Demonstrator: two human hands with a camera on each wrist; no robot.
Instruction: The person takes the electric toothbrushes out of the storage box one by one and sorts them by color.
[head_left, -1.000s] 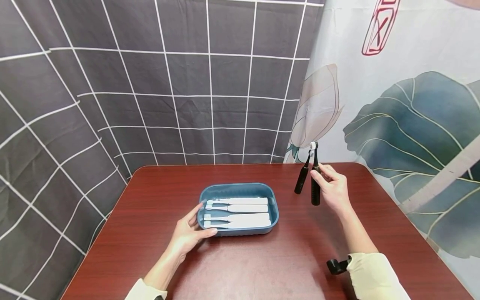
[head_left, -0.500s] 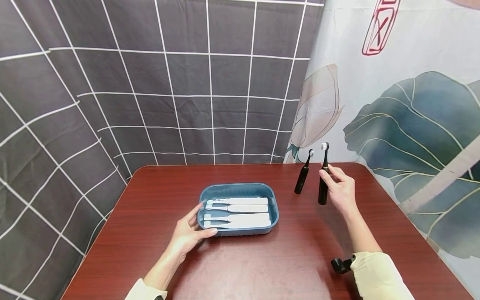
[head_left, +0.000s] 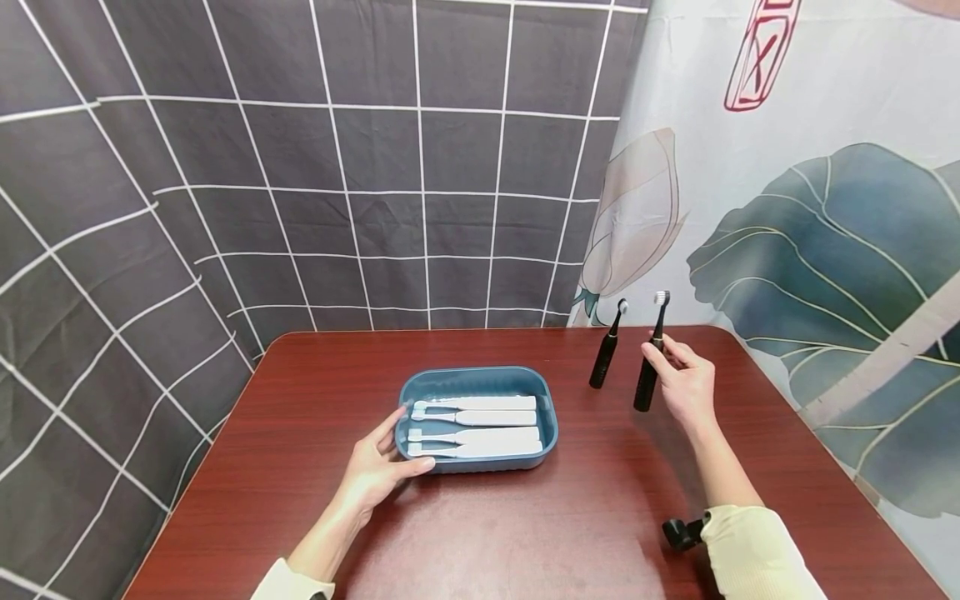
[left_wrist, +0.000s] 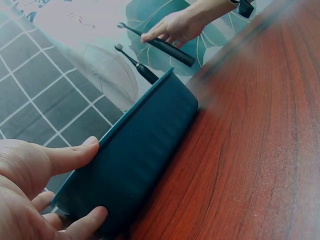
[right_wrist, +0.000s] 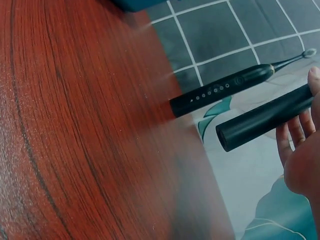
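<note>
At the right of the table, my right hand [head_left: 686, 385] pinches a black electric toothbrush [head_left: 647, 383] by the upper handle. Its white-bristled head points up, leaning a little to the right. Just left of it, a second black electric toothbrush [head_left: 603, 360] stands upright on its base, apart from the first. My left hand [head_left: 375, 471] holds the left end of a blue plastic basket [head_left: 480, 467], thumb at the near corner. Inside lie several white electric toothbrushes [head_left: 495, 417], heads to the left. The left wrist view shows the basket's outer wall [left_wrist: 145, 150] and my fingers against it.
The red-brown wooden table [head_left: 330, 375] has rounded back corners. Behind it hang a dark grey checked curtain [head_left: 375, 167] and a pale cloth with a lotus print [head_left: 817, 225]. A black wrist camera mount [head_left: 681, 533] sits by my right sleeve.
My right hand has moved rightward with its black toothbrush, widening the gap to the standing one. The toothbrush now leans slightly right. My left hand and the basket have stayed in place.
</note>
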